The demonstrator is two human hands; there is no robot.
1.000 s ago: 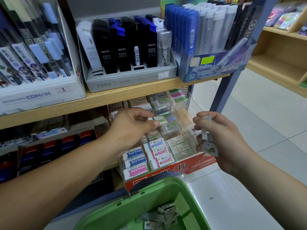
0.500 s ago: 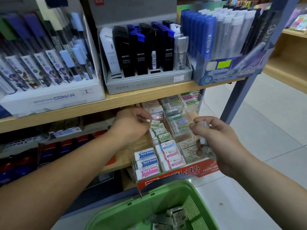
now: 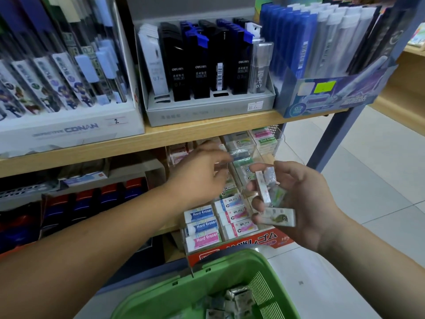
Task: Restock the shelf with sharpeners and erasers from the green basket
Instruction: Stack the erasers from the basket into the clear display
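Note:
My right hand grips a small stack of wrapped erasers in front of the clear eraser display rack on the lower shelf. My left hand, blurred, hovers over the rack's middle rows with its fingers loosely spread towards the right hand, and I see nothing in it. The green basket sits below at the bottom edge, with several wrapped erasers lying in it. The rack's front rows hold "Hard Eraser" packs.
The wooden upper shelf overhangs the rack and carries boxes of pencil leads and pens. A blue-grey shelf post stands to the right, with tiled floor beyond.
My left hand let go of the small eraser it pinched over the rack and has drawn towards the right hand. The right hand has turned, showing its erasers more openly. The view has shifted.

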